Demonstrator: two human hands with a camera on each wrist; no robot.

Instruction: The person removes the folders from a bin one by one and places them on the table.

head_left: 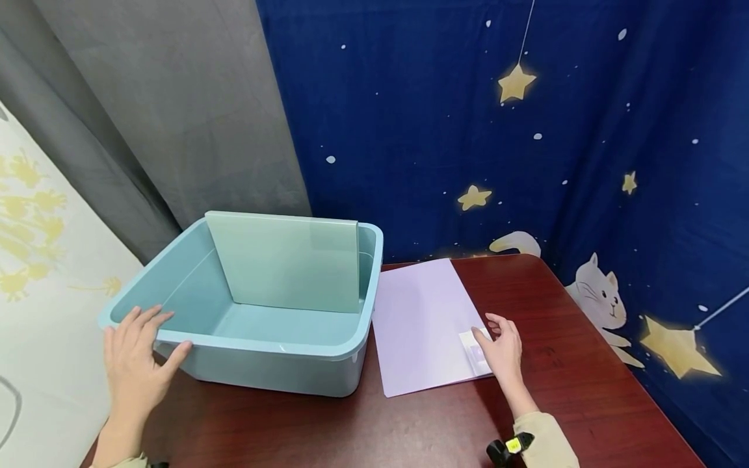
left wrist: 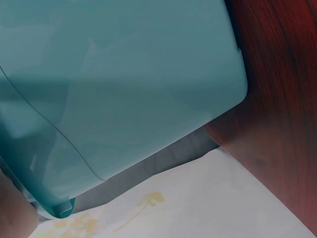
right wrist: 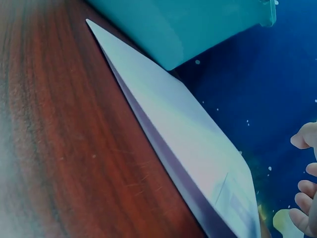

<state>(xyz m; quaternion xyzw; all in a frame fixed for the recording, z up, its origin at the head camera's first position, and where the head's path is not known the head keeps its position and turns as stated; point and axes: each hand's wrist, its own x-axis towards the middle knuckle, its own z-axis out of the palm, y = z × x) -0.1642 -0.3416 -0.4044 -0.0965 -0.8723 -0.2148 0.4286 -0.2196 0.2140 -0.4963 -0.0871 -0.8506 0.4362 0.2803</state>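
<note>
At the near left corner of a light blue plastic tub (head_left: 246, 341), my left hand (head_left: 136, 354) lies over the rim with fingers spread and thumb apart. Only a bit of that hand (left wrist: 17, 208) shows in the left wrist view, beside the rim. A pale green folder (head_left: 292, 263) stands upright inside the tub, its top edge above the far rim. To the tub's right, a lilac folder (head_left: 421, 325) lies on the table. Over its white label (head_left: 475, 351) is my right hand (head_left: 502, 348), fingers loosely bent and empty. The right wrist view shows these fingers (right wrist: 307, 191) apart from the folder.
The dark red wooden table (head_left: 562, 364) carries the tub and the lilac folder. Behind it hang a grey curtain (head_left: 193, 97) and a blue curtain (head_left: 409, 117) with stars. White patterned cloth (head_left: 52, 312) is at the left.
</note>
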